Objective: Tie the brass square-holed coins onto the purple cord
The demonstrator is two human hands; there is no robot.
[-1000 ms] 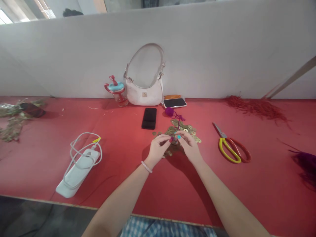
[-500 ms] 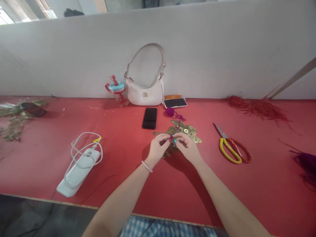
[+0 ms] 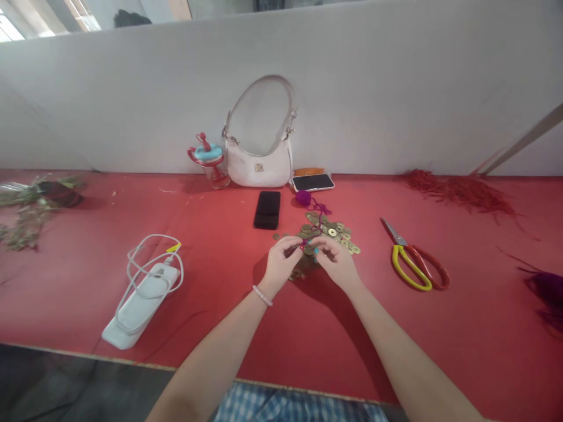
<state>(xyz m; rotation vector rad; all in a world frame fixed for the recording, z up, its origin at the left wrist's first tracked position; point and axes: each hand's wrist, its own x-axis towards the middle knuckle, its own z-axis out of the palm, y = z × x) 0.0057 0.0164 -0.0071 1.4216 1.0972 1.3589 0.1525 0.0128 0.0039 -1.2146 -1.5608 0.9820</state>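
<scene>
Over a pile of brass coins with holes (image 3: 343, 237), my two hands work close together on purple yarn. My left hand (image 3: 280, 261) pinches the yarn between thumb and forefinger; a beaded bracelet is on that wrist. Facing it from the right, my right hand (image 3: 338, 265) has its forefinger at the same yarn, its thumb slightly lower. The purple yarn (image 3: 319, 221) runs from the fingers back across the coins to a small yarn ball (image 3: 303, 198). Any knot or coin between the fingertips is too small to make out.
Scissors (image 3: 411, 266) with yellow and red handles lie right. Behind are a black phone (image 3: 267, 210), a white phone (image 3: 313, 182), a pink handbag (image 3: 258, 167) and a lidded cup (image 3: 214, 167). A white power bank (image 3: 143, 302) with cable lies left; red shreds (image 3: 461, 193) lie back right.
My right thumb has drawn slightly away from the left fingertips, and the gap between its thumb and forefinger has widened a little. My left hand keeps its pinch.
</scene>
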